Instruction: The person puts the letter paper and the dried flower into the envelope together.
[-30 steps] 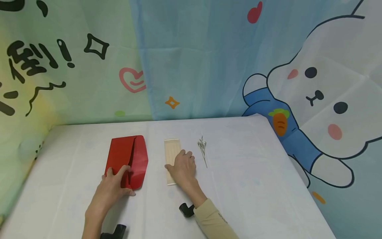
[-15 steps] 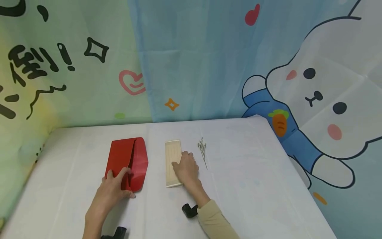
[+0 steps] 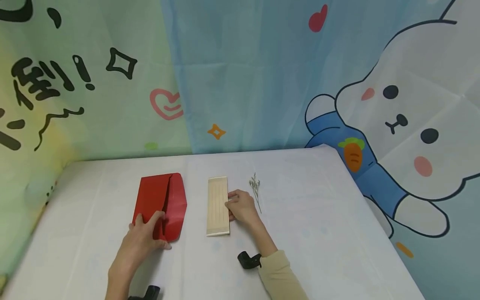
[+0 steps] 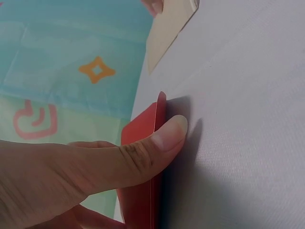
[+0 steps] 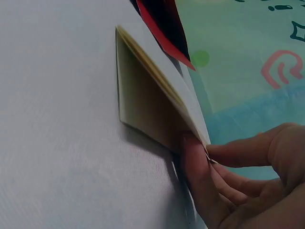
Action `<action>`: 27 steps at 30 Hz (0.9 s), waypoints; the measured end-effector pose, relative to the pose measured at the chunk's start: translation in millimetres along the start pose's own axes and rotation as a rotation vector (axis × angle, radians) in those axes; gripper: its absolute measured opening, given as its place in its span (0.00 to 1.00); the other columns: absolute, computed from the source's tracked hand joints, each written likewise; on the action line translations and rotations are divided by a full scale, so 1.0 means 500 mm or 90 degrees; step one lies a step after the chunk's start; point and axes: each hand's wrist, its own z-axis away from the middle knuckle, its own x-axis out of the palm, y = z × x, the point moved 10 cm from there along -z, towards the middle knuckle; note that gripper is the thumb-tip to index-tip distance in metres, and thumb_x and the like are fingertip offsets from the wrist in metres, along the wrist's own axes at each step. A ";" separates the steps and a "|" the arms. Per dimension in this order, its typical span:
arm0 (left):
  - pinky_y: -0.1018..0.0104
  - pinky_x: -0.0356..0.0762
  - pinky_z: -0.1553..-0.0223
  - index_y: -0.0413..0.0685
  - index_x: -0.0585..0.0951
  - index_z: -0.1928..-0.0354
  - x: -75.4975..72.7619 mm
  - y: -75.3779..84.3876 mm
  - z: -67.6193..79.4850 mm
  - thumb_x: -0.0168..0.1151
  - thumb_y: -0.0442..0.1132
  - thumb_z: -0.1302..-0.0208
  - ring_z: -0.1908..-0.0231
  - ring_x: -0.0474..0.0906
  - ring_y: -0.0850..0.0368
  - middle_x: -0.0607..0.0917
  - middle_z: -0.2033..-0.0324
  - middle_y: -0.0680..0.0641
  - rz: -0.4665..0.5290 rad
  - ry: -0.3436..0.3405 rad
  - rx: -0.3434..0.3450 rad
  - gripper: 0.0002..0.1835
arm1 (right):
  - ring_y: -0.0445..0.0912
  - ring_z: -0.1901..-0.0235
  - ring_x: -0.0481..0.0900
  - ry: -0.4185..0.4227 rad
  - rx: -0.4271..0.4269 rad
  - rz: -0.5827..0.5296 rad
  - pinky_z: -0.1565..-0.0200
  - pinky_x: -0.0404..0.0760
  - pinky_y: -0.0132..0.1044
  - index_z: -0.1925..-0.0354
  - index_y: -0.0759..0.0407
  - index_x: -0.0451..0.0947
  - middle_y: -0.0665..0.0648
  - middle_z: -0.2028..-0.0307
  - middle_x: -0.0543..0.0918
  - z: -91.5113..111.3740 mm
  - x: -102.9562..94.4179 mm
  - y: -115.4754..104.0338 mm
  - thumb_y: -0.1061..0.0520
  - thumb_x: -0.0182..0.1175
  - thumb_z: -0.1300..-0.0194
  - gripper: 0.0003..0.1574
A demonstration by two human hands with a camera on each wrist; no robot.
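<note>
A red envelope lies on the left with its flap unfolded to the right. My left hand holds its near end, the index finger at the opening and the thumb across the edge. In the middle lies a cream folded sheet of paper with vertical lines. My right hand pinches its right edge between thumb and fingers. The right wrist view shows the folded paper with its layers spread apart at that side. Part of the envelope is hidden by my left hand.
A sprig of dried flowers lies just right of my right hand. Black wrist camera mounts sit at both wrists. The white-covered table ends at a printed cloth backdrop.
My right hand has slid from the top of the folded paper to its right edge and now pinches that edge. My left hand has stayed at the envelope.
</note>
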 end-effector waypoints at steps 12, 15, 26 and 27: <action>0.40 0.83 0.62 0.53 0.73 0.34 0.000 0.000 0.001 0.85 0.46 0.55 0.49 0.69 0.22 0.69 0.43 0.22 0.003 0.002 -0.004 0.45 | 0.49 0.77 0.89 -0.072 -0.016 -0.094 0.71 0.89 0.43 0.40 0.72 0.76 0.67 0.65 0.88 0.004 0.012 0.011 0.67 0.59 0.31 0.22; 0.40 0.83 0.62 0.53 0.73 0.34 -0.002 0.000 0.002 0.85 0.46 0.55 0.50 0.70 0.23 0.69 0.43 0.22 0.004 0.004 -0.002 0.45 | 0.49 0.76 0.89 -0.084 -0.019 -0.120 0.70 0.89 0.43 0.40 0.72 0.75 0.67 0.64 0.88 0.004 0.015 0.013 0.68 0.59 0.31 0.22; 0.38 0.83 0.60 0.52 0.72 0.34 -0.005 0.002 0.004 0.85 0.45 0.55 0.48 0.69 0.20 0.69 0.42 0.21 0.009 0.008 -0.002 0.44 | 0.47 0.74 0.89 -0.106 -0.003 -0.178 0.67 0.89 0.44 0.39 0.69 0.75 0.65 0.62 0.89 0.007 0.017 0.022 0.66 0.61 0.30 0.23; 0.37 0.83 0.60 0.53 0.72 0.34 -0.005 0.002 0.004 0.85 0.46 0.55 0.47 0.69 0.20 0.68 0.42 0.21 0.010 0.008 -0.001 0.44 | 0.47 0.74 0.89 -0.109 -0.002 -0.184 0.67 0.89 0.44 0.39 0.69 0.75 0.65 0.62 0.89 0.007 0.018 0.022 0.66 0.61 0.30 0.23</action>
